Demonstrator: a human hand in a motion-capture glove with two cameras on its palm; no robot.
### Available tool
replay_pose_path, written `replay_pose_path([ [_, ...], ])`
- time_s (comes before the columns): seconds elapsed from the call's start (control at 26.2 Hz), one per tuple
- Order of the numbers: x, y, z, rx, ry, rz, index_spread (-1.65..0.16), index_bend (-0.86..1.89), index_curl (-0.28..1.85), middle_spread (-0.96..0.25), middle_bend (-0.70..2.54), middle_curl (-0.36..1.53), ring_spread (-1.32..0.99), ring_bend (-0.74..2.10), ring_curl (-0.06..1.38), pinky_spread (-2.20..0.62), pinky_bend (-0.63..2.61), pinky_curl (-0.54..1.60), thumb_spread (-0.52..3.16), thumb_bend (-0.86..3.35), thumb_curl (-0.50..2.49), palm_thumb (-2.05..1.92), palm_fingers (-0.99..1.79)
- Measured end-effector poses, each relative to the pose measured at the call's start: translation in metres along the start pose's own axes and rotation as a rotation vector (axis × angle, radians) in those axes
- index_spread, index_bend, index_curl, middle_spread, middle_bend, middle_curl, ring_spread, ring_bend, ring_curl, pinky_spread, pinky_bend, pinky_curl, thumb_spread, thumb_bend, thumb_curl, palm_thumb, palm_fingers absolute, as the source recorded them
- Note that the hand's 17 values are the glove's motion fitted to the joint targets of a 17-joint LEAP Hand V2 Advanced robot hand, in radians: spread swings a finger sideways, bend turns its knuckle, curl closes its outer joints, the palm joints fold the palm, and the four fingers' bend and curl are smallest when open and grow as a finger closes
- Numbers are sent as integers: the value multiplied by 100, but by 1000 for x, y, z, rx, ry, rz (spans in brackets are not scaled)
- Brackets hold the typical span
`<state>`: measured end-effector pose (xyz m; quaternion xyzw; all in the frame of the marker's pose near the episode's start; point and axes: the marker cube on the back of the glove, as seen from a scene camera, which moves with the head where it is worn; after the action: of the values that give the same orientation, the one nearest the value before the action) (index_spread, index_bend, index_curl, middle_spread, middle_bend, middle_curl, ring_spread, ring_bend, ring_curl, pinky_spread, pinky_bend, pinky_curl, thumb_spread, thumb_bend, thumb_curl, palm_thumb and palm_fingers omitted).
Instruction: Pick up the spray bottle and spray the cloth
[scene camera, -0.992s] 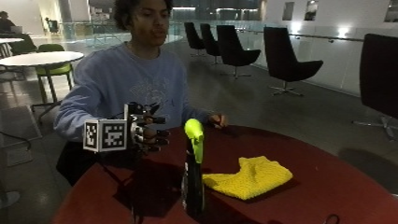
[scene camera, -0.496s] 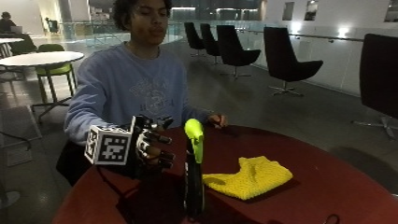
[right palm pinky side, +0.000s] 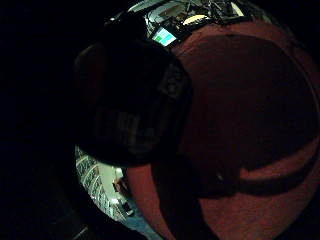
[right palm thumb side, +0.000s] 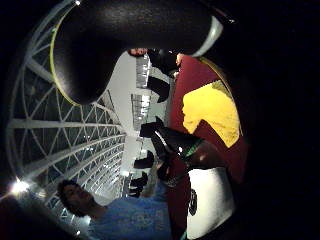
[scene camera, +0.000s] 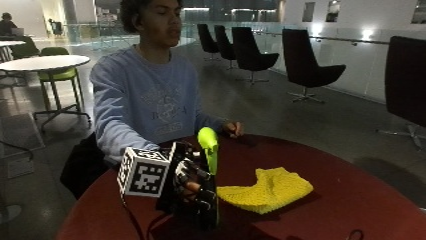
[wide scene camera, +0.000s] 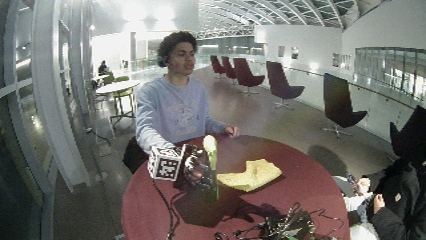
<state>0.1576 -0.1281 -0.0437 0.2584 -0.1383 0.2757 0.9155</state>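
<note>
Spray bottle (scene camera: 208, 185) with lime-green head stood upright on the round red surface (scene camera: 346, 200), gloved right hand (scene camera: 190, 182) pressed against its side with the grip curled round it, yellow cloth (scene camera: 269, 189) laid crumpled just beside, bare hand (scene camera: 233, 129) rested at the far edge.

gloved right hand (scene camera: 190, 182) gripping spray bottle (scene camera: 209, 170), yellow cloth (scene camera: 269, 190) beside

No legible text, brand, number or sign anywhere. Faint printed emblem on the chest of the light blue sweatshirt (scene camera: 163, 107), too blurred to read. Pale mark on the dark rounded spray bottle body (right palm pinky side: 172, 85) close to the palm, likewise unreadable.
</note>
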Motion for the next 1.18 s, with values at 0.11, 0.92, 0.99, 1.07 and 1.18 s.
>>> replay_pose_path([
  [0.11, 2, -6, 7, 64, -6, -2, -38, 9, 14, -1, 39, 35, 7, 37, 26, 24, 45, 32, 94, 2, 26, 58, 40],
  [0.92, -3, -21, -4, 76, 14, -93, -28, 19, 33, -10, 32, 40, -3, 46, 33, 27, 19, 29, 72, 10, 49, 104, 95],
  [0.99, -11, -18, -7, 19, 9, -102, -27, 18, 34, -10, 31, 40, -3, 45, 33, 27, 19, 29, 70, 8, 50, 104, 97],
  [1.07, -22, -15, -9, -51, 13, -102, -27, 17, 35, -10, 30, 40, -3, 45, 33, 27, 18, 29, 68, 6, 51, 104, 99],
  [1.18, -41, -10, -12, -187, 35, -96, -26, 16, 36, -10, 29, 41, -3, 45, 34, 27, 19, 30, 67, 4, 52, 104, 102],
])
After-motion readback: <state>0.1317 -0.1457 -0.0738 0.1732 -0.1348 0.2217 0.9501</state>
